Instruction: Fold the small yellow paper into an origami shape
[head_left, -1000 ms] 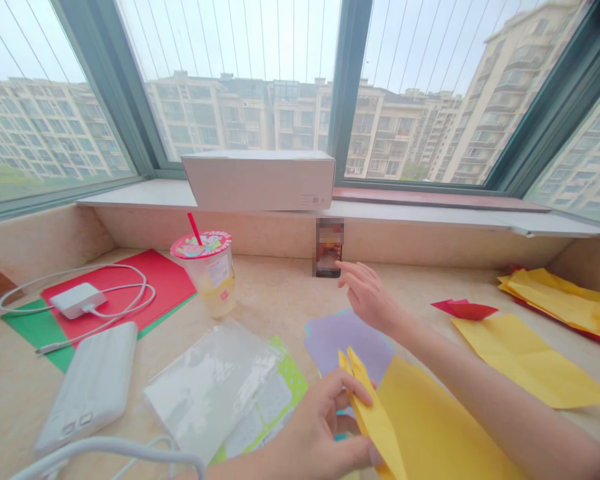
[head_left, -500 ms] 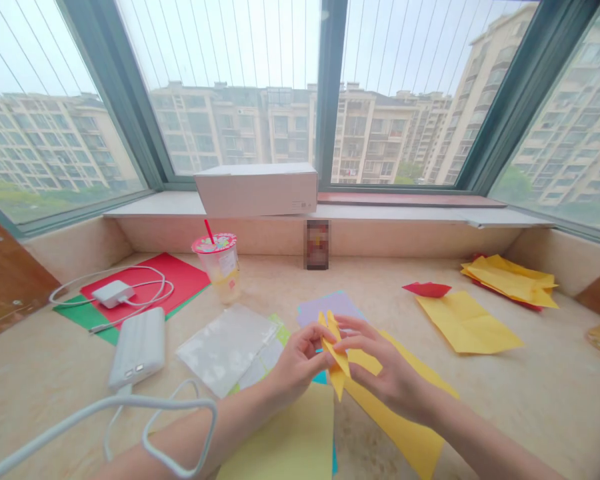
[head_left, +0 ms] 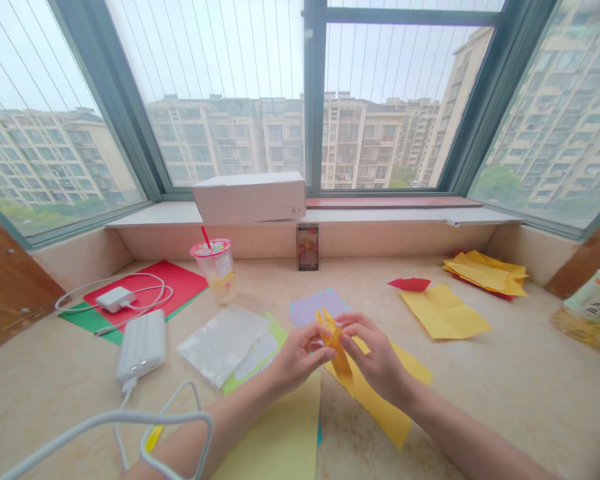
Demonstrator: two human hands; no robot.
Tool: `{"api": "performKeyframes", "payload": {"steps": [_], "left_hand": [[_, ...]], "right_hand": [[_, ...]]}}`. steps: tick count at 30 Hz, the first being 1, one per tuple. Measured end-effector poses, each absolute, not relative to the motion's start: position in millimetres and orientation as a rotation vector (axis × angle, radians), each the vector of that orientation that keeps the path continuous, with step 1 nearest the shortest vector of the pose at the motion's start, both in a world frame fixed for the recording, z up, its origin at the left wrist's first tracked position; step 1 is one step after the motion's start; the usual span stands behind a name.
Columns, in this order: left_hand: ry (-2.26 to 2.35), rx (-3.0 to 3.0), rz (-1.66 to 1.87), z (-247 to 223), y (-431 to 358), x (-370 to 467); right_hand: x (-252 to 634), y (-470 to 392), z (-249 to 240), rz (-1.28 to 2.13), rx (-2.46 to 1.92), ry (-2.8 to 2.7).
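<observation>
A folded yellow paper piece (head_left: 342,368) with two pointed tips at its top is held up between both hands. My left hand (head_left: 303,353) pinches its left side near the upper part. My right hand (head_left: 375,350) grips the same piece from the right, thumb and fingers pressed to it. Under the hands lie a long yellow paper (head_left: 380,407), a pale yellow sheet (head_left: 280,440) and a lilac sheet (head_left: 317,307).
A cup with a straw (head_left: 220,273), a power bank (head_left: 141,347) with white cables and a plastic sleeve (head_left: 223,343) lie left. On the right are a yellow square (head_left: 445,312), a red folded piece (head_left: 410,285), stacked yellow papers (head_left: 485,272) and a jar (head_left: 590,310).
The view has shifted right, bringing more of the jar in. My right hand's fingers have drawn in around the folded paper, which is now turned and shows a darker side.
</observation>
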State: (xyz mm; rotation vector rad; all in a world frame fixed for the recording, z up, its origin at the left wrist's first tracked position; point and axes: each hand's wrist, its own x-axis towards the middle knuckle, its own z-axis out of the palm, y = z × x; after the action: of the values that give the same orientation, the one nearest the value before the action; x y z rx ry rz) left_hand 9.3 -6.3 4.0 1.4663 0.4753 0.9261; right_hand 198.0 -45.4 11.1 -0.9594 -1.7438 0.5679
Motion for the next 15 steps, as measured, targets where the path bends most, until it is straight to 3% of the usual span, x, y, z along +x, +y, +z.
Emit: {"api": "performKeyframes", "payload": {"steps": [15], "left_hand": [[0.623, 1.394, 1.029, 19, -31, 18]], "right_hand": [[179, -47, -2, 0.663, -1.128, -1.376]]}}
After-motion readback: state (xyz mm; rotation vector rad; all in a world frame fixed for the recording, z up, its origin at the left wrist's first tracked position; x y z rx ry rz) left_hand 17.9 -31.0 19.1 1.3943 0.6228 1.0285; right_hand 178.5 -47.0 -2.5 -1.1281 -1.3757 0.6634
